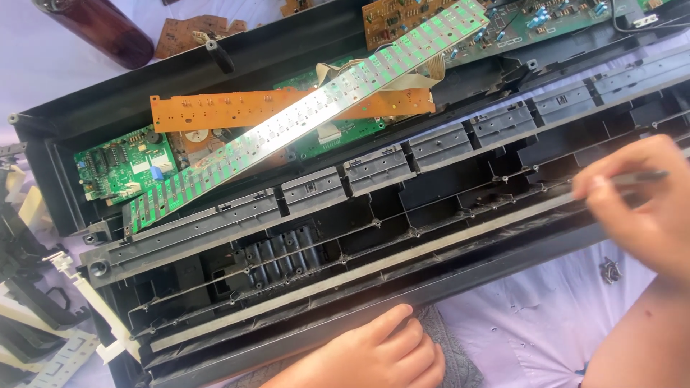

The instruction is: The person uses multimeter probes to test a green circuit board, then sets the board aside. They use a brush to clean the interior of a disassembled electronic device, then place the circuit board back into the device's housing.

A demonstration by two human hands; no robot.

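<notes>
Over the black casing point(402, 280), right hand point(640, 208) grips a thin tool point(640, 176); left hand point(381, 356) rests loosely curled.

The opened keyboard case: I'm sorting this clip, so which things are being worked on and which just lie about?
In hand:
- black keyboard case, steadied by the left hand
- dark slim tool in the right hand

Lying about:
- long key-contact strip
- green circuit board
- orange board
- brown bottle
- loose screws

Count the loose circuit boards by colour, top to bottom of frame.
Green boards: 3
Orange-brown boards: 4
Long pale strip board: 1
Total: 8
</notes>
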